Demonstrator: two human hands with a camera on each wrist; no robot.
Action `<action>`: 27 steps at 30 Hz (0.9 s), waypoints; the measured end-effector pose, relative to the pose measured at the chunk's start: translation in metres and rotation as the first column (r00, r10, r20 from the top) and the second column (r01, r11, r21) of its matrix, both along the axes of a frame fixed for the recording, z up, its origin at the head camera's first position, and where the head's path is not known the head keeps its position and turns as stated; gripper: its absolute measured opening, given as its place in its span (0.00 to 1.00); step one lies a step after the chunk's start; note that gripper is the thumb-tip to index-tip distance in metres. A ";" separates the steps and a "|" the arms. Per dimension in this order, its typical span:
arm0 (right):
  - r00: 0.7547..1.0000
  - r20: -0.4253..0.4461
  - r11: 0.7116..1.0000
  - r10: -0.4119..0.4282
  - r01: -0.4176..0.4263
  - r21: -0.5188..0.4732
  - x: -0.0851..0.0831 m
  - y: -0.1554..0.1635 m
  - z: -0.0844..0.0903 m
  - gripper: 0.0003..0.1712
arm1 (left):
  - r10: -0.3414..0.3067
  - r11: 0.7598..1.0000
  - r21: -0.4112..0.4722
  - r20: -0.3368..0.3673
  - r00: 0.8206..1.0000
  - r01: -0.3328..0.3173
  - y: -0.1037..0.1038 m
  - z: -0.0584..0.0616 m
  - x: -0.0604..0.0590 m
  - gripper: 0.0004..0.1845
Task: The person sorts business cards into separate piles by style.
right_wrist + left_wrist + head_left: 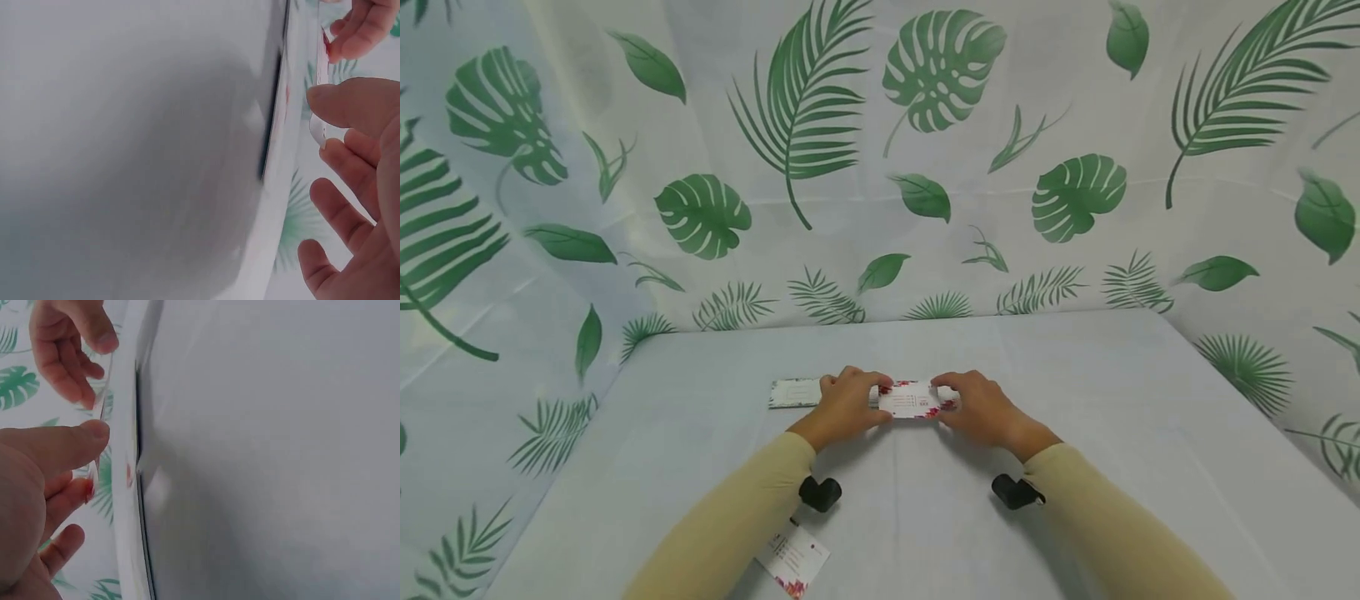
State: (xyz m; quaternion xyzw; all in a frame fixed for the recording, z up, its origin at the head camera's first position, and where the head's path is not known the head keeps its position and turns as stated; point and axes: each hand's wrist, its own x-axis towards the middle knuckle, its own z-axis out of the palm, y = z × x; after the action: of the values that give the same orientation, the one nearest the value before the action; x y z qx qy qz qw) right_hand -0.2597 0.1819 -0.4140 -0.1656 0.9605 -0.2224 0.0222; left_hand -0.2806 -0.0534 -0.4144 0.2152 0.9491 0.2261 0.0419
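Observation:
Both hands hold a white card with red floral print [908,403], pinched at its two ends. My left hand [847,404] grips the left end, thumb on the near edge and fingers on the far one. The right hand [983,410] pinches the right end the same way. Seen nearly edge-on in the left wrist view, the card [100,409] is raised off the table. Below it, in the right wrist view, a flat thin card with a red patch [279,112] lies on the table. Beside my left hand lies a white card with a green leafy border [793,393], partly covered by the fingers.
Another white card with red flowers [796,562] lies at the near left, partly hidden by the left sleeve [737,508]. A white cloth covers the table [1112,392]. A leaf-patterned curtain [977,217] hangs behind and at both sides.

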 end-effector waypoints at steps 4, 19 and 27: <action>0.999 0.048 1.000 -0.017 0.018 -0.022 -0.011 0.011 0.001 0.27 | 0.005 1.000 -0.015 0.003 1.000 -0.005 0.015 -0.003 -0.013 0.26; 0.983 0.168 0.995 -0.071 0.082 -0.059 -0.032 0.022 -0.009 0.28 | 0.030 0.997 -0.071 0.040 0.999 -0.027 0.036 -0.015 -0.032 0.26; 0.980 0.189 0.996 -0.067 0.077 -0.047 -0.030 0.021 -0.011 0.32 | 0.018 0.995 -0.099 0.070 0.997 -0.011 0.035 -0.016 -0.031 0.28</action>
State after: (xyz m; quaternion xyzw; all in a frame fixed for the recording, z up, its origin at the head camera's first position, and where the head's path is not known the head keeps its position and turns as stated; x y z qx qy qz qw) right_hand -0.2898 0.2028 -0.4252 -0.1096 0.9531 -0.2637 0.1000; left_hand -0.3117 -0.0183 -0.4301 0.1977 0.9586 0.1867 0.0843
